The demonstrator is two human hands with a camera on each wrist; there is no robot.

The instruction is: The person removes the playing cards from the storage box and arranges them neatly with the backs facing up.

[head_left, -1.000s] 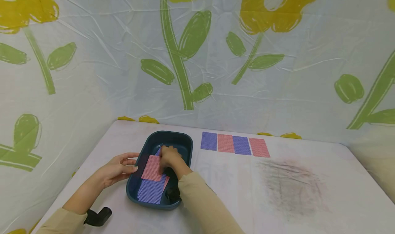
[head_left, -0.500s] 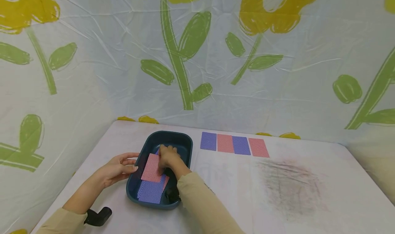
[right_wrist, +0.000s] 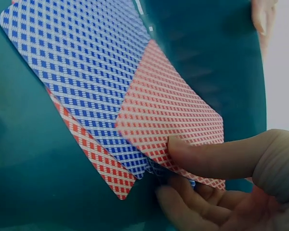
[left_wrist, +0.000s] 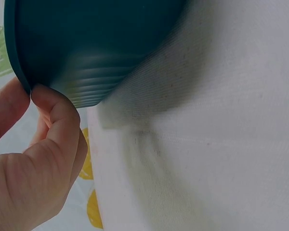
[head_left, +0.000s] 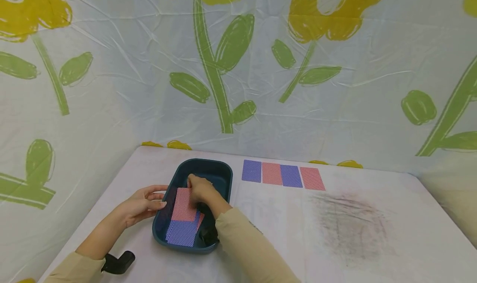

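A deep teal plastic basin (head_left: 224, 167) stands on the white table. My left hand (head_left: 143, 205) pinches its left rim between thumb and fingers, as the left wrist view shows at the basin wall (left_wrist: 96, 38). Inside, my right hand (head_left: 203, 192) pinches a red-backed playing card (right_wrist: 178, 110), thumb on top and fingers curled beneath its edge. That red card (head_left: 183, 204) partly covers a blue-backed card (right_wrist: 77, 57), also seen low in the basin in the head view. Under the blue card pokes the edge of another red card (right_wrist: 98, 154).
Behind and right of the basin, two blue and two red cards (head_left: 272, 173) lie face down in an alternating row. A grey smudge (head_left: 350, 225) marks the right side of the table. A flower-printed sheet (head_left: 149, 67) hangs behind.
My right hand has shifted slightly left within the basin. The red card has straightened and moved a little with it, and the blue corner above it is now hidden. The left hand keeps its place.
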